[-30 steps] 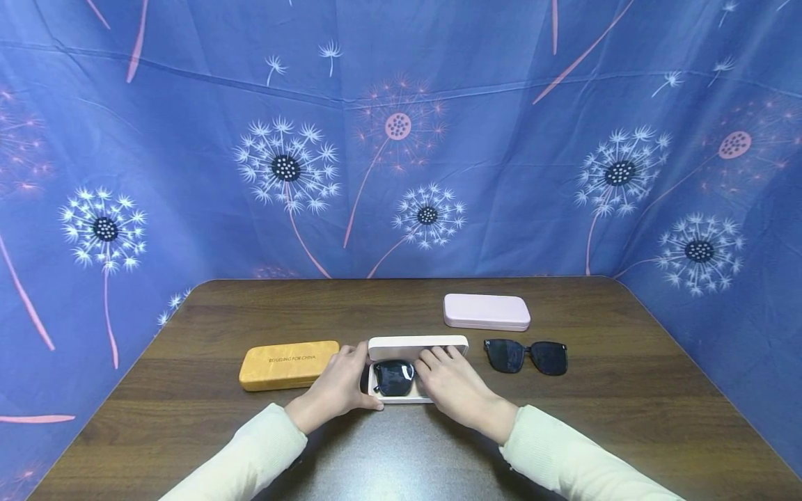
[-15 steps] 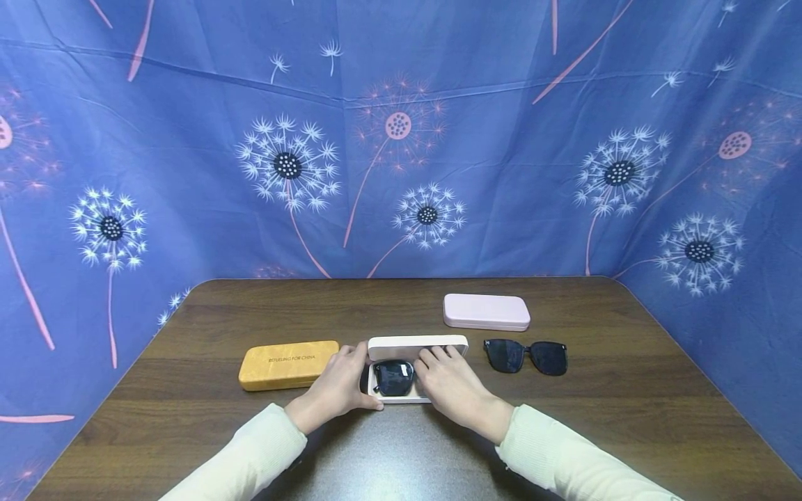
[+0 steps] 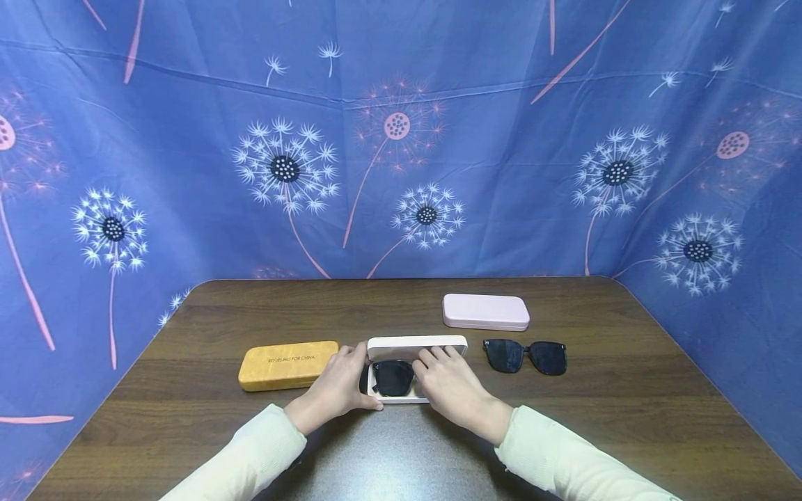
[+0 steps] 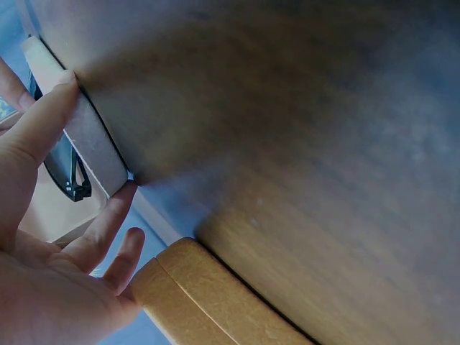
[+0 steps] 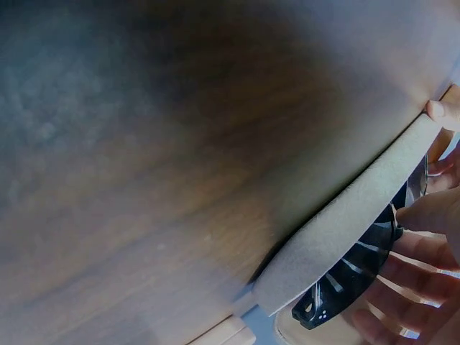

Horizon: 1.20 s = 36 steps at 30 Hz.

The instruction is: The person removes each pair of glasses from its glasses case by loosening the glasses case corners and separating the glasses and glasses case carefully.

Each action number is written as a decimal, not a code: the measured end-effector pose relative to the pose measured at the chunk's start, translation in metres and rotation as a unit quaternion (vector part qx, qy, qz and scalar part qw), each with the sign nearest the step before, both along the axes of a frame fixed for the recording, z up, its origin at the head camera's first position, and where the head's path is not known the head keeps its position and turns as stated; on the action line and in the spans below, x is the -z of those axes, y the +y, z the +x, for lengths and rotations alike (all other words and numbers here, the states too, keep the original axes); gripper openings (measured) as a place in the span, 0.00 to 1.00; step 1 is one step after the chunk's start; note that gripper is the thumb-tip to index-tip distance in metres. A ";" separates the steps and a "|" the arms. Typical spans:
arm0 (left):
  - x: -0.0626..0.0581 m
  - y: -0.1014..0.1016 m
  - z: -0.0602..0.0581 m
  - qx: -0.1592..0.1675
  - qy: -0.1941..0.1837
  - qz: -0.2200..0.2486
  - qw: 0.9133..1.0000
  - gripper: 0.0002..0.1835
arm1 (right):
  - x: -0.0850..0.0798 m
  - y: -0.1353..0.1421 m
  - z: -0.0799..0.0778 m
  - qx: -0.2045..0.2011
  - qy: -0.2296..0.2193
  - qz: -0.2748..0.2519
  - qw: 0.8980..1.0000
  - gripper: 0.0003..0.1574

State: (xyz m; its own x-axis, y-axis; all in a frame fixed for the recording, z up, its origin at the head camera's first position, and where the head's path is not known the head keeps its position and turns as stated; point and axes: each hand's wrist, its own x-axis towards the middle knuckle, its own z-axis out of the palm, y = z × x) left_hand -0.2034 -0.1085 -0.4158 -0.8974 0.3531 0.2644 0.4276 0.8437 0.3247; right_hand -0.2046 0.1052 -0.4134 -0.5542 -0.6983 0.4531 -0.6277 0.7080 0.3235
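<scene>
- Gripping the left end of the open white case [image 3: 401, 400], the left hand [image 3: 340, 381] sets its thumb on the near wall and a finger against the end.
- The right hand [image 3: 452, 386] seems to pinch the cased sunglasses [image 3: 393, 379], thumb by the bridge, fingers beyond the right lens; the full contact is hidden.
- These sunglasses lie in the case's base, between the hands, their long axis running side to side along the table's [image 3: 626, 417] far edge. The right hand is nearer, covering the right lens in the head view. This crosswise line, by judgement, matters most.
- Behind them the raised lid [image 3: 395, 342] stands just beyond the right fingers.
- Toward the table's left edge, a yellow case [image 3: 288, 365] lies just beside the left hand; whether they touch is unclear.
- Toward the right edge, loose sunglasses [image 3: 548, 358] lie apart from both hands.
- Farthest, a closed pink case [image 3: 486, 312] lies near the far edge, right of its middle.
</scene>
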 end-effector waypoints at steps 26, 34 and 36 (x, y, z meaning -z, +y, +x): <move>0.002 -0.001 -0.001 0.006 -0.009 0.004 1.000 0.46 | 0.000 -0.008 0.004 0.025 0.042 -0.057 0.997 0.07; 0.002 -0.002 -0.001 0.008 -0.010 0.009 1.000 0.47 | -0.001 -0.008 0.004 0.028 0.046 -0.069 0.996 0.05; 0.003 -0.002 -0.001 0.008 -0.009 0.009 1.000 0.47 | -0.001 -0.008 0.005 0.027 0.050 -0.075 0.996 0.05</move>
State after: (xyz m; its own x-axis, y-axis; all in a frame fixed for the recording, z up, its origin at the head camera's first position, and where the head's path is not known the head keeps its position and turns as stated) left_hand -0.2041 -0.1105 -0.4183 -0.8961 0.3634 0.2548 0.4356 0.8300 0.3482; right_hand -0.2001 0.0972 -0.4121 -0.5349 -0.5897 0.6050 -0.5576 0.7844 0.2715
